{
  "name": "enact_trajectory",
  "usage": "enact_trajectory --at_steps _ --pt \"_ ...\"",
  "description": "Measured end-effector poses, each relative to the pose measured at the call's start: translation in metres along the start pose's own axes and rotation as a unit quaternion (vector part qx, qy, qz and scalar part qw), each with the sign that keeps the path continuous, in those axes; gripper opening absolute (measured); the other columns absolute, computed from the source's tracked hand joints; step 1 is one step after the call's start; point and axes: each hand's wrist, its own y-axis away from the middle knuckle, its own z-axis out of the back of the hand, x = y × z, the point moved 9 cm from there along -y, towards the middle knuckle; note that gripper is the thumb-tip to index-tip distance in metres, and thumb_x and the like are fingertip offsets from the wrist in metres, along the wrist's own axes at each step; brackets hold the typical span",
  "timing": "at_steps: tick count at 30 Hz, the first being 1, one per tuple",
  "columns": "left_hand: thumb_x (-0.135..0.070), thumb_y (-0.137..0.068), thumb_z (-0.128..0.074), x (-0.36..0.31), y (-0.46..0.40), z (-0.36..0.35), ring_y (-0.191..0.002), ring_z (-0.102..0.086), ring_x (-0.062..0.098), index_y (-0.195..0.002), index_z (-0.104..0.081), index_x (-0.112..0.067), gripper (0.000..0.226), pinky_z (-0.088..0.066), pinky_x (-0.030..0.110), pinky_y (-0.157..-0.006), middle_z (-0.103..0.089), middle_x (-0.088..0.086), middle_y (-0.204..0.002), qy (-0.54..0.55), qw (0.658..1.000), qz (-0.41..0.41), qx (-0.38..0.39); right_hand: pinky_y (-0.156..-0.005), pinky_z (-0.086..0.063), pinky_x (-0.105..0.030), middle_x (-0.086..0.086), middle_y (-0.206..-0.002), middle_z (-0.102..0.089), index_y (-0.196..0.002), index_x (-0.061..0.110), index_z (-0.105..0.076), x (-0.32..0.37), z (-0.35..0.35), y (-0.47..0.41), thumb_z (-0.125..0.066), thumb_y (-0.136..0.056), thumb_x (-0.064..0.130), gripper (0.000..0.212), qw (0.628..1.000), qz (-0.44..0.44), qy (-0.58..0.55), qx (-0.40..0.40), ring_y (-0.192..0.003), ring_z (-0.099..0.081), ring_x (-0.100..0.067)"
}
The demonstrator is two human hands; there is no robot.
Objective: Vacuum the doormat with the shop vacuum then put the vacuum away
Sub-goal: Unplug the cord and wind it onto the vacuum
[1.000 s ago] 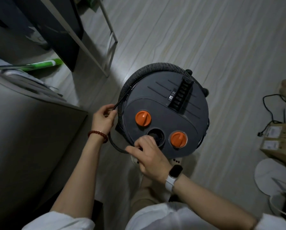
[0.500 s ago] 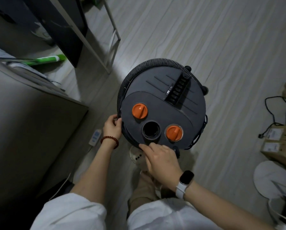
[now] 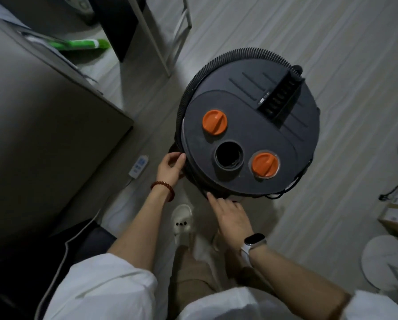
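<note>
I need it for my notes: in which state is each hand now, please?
Left hand: fingers curled on the side of the shop vacuum, gripping it.
Right hand: open, fingertips touching the vacuum's lower rim.

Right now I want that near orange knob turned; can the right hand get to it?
Probably yes. The right hand sits at the shop vacuum's near rim, fingers straight and holding nothing, and the near orange knob lies just beyond it on the lid with nothing between.
</note>
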Motion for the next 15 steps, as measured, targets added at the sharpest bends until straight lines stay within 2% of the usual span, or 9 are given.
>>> enact_trajectory --at_steps 3,5,7,9,10,12,13,15 --pt "-0.038 -0.09 -0.054 0.023 -0.007 -0.007 -0.111 -0.053 0.018 -0.132 -0.042 -0.015 0.049 -0.046 0.036 -0.09 -0.053 0.001 -0.119 0.053 0.995 0.063 0.048 -0.055 -0.042 -0.025 0.005 -0.07 -0.059 -0.11 0.015 -0.066 -0.001 -0.012 -0.008 -0.034 -0.065 0.017 0.055 0.999 -0.044 -0.016 0.004 -0.063 -0.058 -0.015" --pt "-0.037 -0.092 -0.052 0.033 -0.011 -0.01 -0.111 -0.055 0.019 -0.134 -0.041 -0.014 0.049 -0.046 0.037 -0.092 -0.055 0.0 -0.116 0.062 0.993 0.07 0.068 -0.058 -0.04 -0.026 0.004 -0.071 -0.059 -0.108 0.016 -0.065 0.004 -0.02 -0.01 -0.045 -0.067 0.016 0.046 0.998 -0.057 -0.032 -0.009 -0.065 -0.057 -0.017" --pt "-0.032 -0.093 -0.052 0.03 -0.01 -0.008 -0.105 -0.055 0.015 -0.132 -0.043 -0.013 0.044 -0.046 0.035 -0.092 -0.055 -0.001 -0.111 0.036 0.996 0.042 0.069 -0.056 -0.044 -0.026 0.001 -0.075 -0.061 -0.109 0.013 -0.064 -0.001 -0.028 -0.006 -0.063 -0.061 0.01 0.048 0.992 -0.112 -0.049 0.001 -0.065 -0.059 -0.02" --pt "-0.025 -0.093 -0.053 0.022 -0.012 -0.005 -0.1 -0.055 0.015 -0.125 -0.05 -0.008 0.037 -0.047 0.032 -0.092 -0.056 0.003 -0.106 0.004 0.999 -0.007 0.048 -0.06 -0.048 -0.032 -0.005 -0.085 -0.064 -0.118 0.01 -0.06 -0.006 -0.039 -0.004 -0.074 -0.058 0.006 0.062 0.985 -0.16 -0.05 0.026 -0.073 -0.061 -0.026" --pt "-0.021 -0.093 -0.054 0.017 -0.014 -0.003 -0.095 -0.057 0.014 -0.12 -0.054 -0.004 0.033 -0.049 0.027 -0.088 -0.058 0.004 -0.1 -0.004 0.999 -0.039 0.037 -0.068 -0.048 -0.037 -0.008 -0.096 -0.063 -0.127 0.008 -0.053 -0.005 -0.044 -0.004 -0.071 -0.064 0.006 0.066 0.984 -0.167 -0.051 0.045 -0.083 -0.06 -0.029" --pt "-0.014 -0.092 -0.055 0.011 -0.018 -0.001 -0.077 -0.056 0.007 -0.11 -0.058 0.002 0.024 -0.048 0.012 -0.072 -0.058 -0.001 -0.085 -0.028 0.995 -0.09 0.021 -0.09 -0.038 -0.043 -0.01 -0.125 -0.05 -0.144 0.01 -0.026 0.004 -0.055 -0.009 -0.052 -0.084 0.008 0.066 0.979 -0.157 -0.073 0.109 -0.112 -0.048 -0.031" --pt "-0.012 -0.091 -0.055 0.009 -0.018 -0.002 -0.072 -0.053 0.003 -0.107 -0.059 0.003 0.022 -0.045 0.007 -0.065 -0.056 -0.003 -0.08 -0.046 0.993 -0.103 0.019 -0.097 -0.032 -0.042 -0.008 -0.134 -0.042 -0.147 0.012 -0.015 0.007 -0.058 -0.012 -0.043 -0.089 0.01 0.065 0.976 -0.155 -0.082 0.127 -0.121 -0.04 -0.029" --pt "-0.01 -0.092 -0.054 0.011 -0.02 -0.005 -0.069 -0.05 0.001 -0.105 -0.059 0.004 0.02 -0.044 0.005 -0.061 -0.056 0.0 -0.081 -0.064 0.991 -0.111 0.022 -0.101 -0.028 -0.04 -0.005 -0.139 -0.034 -0.148 0.015 -0.006 0.009 -0.063 -0.017 -0.037 -0.092 0.011 0.064 0.974 -0.16 -0.079 0.14 -0.126 -0.033 -0.026"
